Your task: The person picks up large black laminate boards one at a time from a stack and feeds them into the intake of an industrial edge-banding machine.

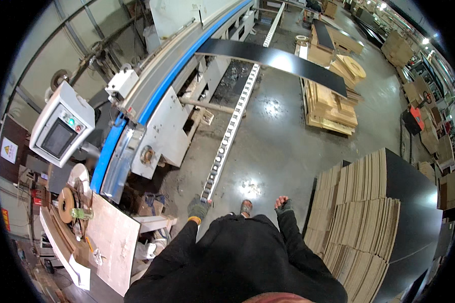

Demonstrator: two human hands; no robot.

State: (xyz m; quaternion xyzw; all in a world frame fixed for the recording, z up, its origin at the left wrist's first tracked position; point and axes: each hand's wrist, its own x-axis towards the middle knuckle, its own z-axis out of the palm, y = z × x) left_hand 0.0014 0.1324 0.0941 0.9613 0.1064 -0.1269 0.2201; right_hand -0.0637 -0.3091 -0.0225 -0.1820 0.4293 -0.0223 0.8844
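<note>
My left hand (198,209), in a dark grey glove with a yellow cuff, is closed around the near end of a long white roller rail (236,113). Its fingers partly hide that end. My right hand (283,205) hangs free at my other side in a dark fingerless glove, its bare fingertips loosely bent and apart, with nothing in them. A long black panel (283,61) lies across the far part of the rail, from the blue-edged machine (159,93) on the left toward a stack of wooden boards (328,103).
Tall stacks of panels (361,217) with dark faces stand close on my right. At left are a control box (62,124) with a screen, a pale board (111,242) and a roll of edging tape (66,203). Grey floor (268,136) lies between rail and stacks.
</note>
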